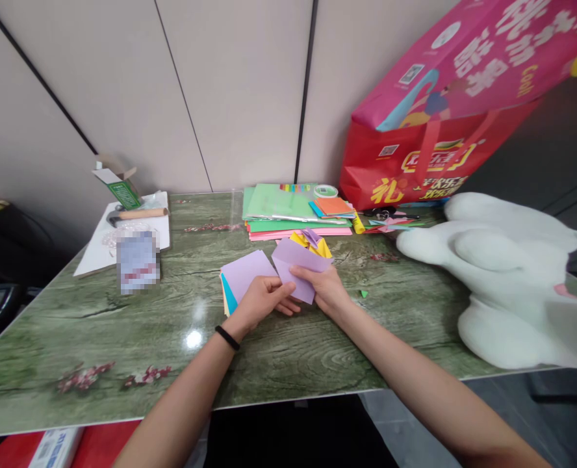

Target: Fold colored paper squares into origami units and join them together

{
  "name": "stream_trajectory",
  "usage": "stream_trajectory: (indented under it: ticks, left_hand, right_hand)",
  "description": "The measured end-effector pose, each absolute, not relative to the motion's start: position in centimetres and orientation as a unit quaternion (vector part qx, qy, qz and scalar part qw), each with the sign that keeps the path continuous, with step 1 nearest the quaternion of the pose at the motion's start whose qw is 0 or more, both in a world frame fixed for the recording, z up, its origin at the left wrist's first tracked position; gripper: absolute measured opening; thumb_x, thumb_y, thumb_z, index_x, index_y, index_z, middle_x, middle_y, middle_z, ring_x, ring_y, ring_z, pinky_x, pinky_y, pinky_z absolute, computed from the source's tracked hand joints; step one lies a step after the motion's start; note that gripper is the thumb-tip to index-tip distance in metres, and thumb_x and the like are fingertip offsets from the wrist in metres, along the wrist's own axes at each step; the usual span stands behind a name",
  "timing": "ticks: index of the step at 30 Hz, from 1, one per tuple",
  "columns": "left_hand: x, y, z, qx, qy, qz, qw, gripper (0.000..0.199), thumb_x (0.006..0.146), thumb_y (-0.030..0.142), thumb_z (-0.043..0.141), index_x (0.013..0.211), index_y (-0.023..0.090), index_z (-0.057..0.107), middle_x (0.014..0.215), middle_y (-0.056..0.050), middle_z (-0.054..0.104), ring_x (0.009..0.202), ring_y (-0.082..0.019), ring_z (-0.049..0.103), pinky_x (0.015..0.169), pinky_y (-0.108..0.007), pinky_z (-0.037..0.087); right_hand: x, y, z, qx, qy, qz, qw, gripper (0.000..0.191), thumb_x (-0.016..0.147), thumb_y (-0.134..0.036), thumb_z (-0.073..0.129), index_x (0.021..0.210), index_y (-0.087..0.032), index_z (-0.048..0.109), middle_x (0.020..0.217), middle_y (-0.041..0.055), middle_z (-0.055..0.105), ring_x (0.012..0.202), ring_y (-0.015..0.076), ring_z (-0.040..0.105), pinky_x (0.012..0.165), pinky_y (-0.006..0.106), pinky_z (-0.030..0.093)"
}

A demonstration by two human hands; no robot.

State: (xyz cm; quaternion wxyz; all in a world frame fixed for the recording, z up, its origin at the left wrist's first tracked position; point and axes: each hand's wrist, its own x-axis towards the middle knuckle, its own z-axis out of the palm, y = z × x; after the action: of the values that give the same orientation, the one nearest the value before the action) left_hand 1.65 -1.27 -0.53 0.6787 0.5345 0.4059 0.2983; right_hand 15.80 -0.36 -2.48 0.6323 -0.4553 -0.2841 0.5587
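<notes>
A light purple sheet of paper (pixel 295 257) is held a little above the table, tilted. My right hand (pixel 325 286) is closed on its right side, the thumb lying on top of the sheet. At the lower left edge my left hand (pixel 264 299), with a black band on the wrist, pinches the same sheet; some of its fingers are hidden beneath. To the left lies a stack of square coloured papers (pixel 247 266), purple on top, partly covered by my left hand. Just behind the held sheet shows a yellow and purple folded paper piece (pixel 312 240).
Green and pink paper packs (pixel 279 205) lie at the back with small orange sheets (pixel 334 207) on top. A yellow glue stick (pixel 358 223) is beside them. Gift bags (pixel 415 156) and a white plush toy (pixel 507 273) occupy the right. A hammer (pixel 142 213) lies at the left.
</notes>
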Motion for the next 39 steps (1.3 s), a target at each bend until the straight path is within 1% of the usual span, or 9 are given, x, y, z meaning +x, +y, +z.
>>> stream_trajectory:
  ticks: [4, 10, 16, 21, 27, 31, 34, 36, 39]
  left_hand:
    - [1.7, -1.0, -0.5, 0.541, 0.422, 0.355, 0.635, 0.043, 0.066, 0.054, 0.067, 0.064, 0.012, 0.059, 0.054, -0.004, 0.066, 0.055, -0.017, 0.067, 0.055, -0.027, 0.055]
    - [1.3, -0.7, -0.4, 0.552, 0.439, 0.389, 0.593, 0.044, 0.067, 0.053, 0.065, 0.052, 0.012, 0.056, 0.048, -0.001, 0.058, 0.048, -0.015, 0.063, 0.051, -0.026, 0.055]
    - [1.4, -0.9, -0.2, 0.538, 0.429, 0.401, 0.605, 0.041, 0.068, 0.050, 0.065, 0.055, 0.012, 0.059, 0.051, 0.000, 0.059, 0.050, -0.014, 0.060, 0.056, -0.029, 0.056]
    - [1.3, -0.7, -0.1, 0.536, 0.440, 0.434, 0.575, 0.039, 0.069, 0.050, 0.063, 0.055, 0.014, 0.060, 0.053, 0.001, 0.060, 0.051, -0.014, 0.059, 0.054, -0.028, 0.054]
    - [0.9, -0.3, -0.2, 0.559, 0.448, 0.421, 0.556, 0.038, 0.071, 0.048, 0.060, 0.053, 0.015, 0.057, 0.052, 0.000, 0.059, 0.050, -0.015, 0.058, 0.054, -0.029, 0.053]
    - [0.6, -0.1, -0.2, 0.583, 0.478, 0.396, 0.525, 0.039, 0.070, 0.046, 0.060, 0.048, 0.015, 0.052, 0.048, 0.002, 0.053, 0.048, -0.012, 0.054, 0.050, -0.025, 0.049]
    - [0.4, 0.0, -0.2, 0.586, 0.483, 0.374, 0.533, 0.037, 0.070, 0.045, 0.059, 0.050, 0.015, 0.051, 0.049, 0.003, 0.051, 0.048, -0.011, 0.051, 0.050, -0.024, 0.046]
    - [0.3, 0.2, -0.2, 0.590, 0.493, 0.385, 0.511, 0.037, 0.072, 0.043, 0.058, 0.050, 0.015, 0.049, 0.048, 0.004, 0.046, 0.047, -0.009, 0.045, 0.047, -0.021, 0.039]
    - [0.1, 0.4, -0.2, 0.598, 0.518, 0.419, 0.444, 0.036, 0.073, 0.040, 0.057, 0.049, 0.014, 0.050, 0.047, 0.005, 0.040, 0.047, -0.007, 0.035, 0.044, -0.020, 0.027]
  right_hand:
    - [15.7, -0.4, -2.3, -0.439, -0.281, 0.580, 0.626, 0.036, 0.044, -0.018, 0.081, 0.074, -0.016, 0.064, 0.075, 0.0006, 0.067, 0.066, 0.0154, 0.060, 0.066, 0.031, 0.050]
    - [15.5, -0.7, -2.1, -0.420, -0.286, 0.591, 0.626, 0.038, 0.042, -0.017, 0.082, 0.076, -0.017, 0.065, 0.076, 0.0002, 0.068, 0.067, 0.0152, 0.060, 0.068, 0.030, 0.051]
    - [15.6, -0.7, -2.1, -0.423, -0.292, 0.592, 0.620, 0.038, 0.043, -0.020, 0.082, 0.076, -0.017, 0.065, 0.075, 0.0010, 0.068, 0.067, 0.0162, 0.060, 0.067, 0.031, 0.051]
    - [15.6, -0.8, -1.9, -0.425, -0.296, 0.595, 0.614, 0.039, 0.042, -0.020, 0.083, 0.077, -0.017, 0.066, 0.078, 0.0018, 0.069, 0.071, 0.0181, 0.062, 0.073, 0.034, 0.052]
    - [15.6, -0.8, -2.0, -0.441, -0.300, 0.596, 0.600, 0.039, 0.040, -0.019, 0.083, 0.075, -0.016, 0.066, 0.076, 0.0012, 0.069, 0.067, 0.0161, 0.060, 0.069, 0.031, 0.050]
    - [16.4, -0.4, -1.8, -0.449, -0.333, 0.569, 0.603, 0.033, 0.048, -0.027, 0.081, 0.076, -0.016, 0.067, 0.072, 0.0004, 0.068, 0.060, 0.0132, 0.058, 0.059, 0.026, 0.047]
    - [16.9, -0.2, -1.8, -0.461, -0.370, 0.541, 0.599, 0.036, 0.050, -0.029, 0.080, 0.081, -0.017, 0.067, 0.073, -0.0003, 0.068, 0.058, 0.0125, 0.058, 0.055, 0.025, 0.044]
    - [16.8, -0.3, -1.9, -0.457, -0.387, 0.554, 0.578, 0.038, 0.048, -0.029, 0.080, 0.081, -0.017, 0.066, 0.071, -0.0003, 0.069, 0.057, 0.0132, 0.059, 0.055, 0.026, 0.045]
    - [16.3, -0.6, -2.2, -0.437, -0.408, 0.611, 0.520, 0.041, 0.044, -0.027, 0.082, 0.080, -0.017, 0.065, 0.065, -0.0010, 0.068, 0.055, 0.0144, 0.060, 0.056, 0.027, 0.048]
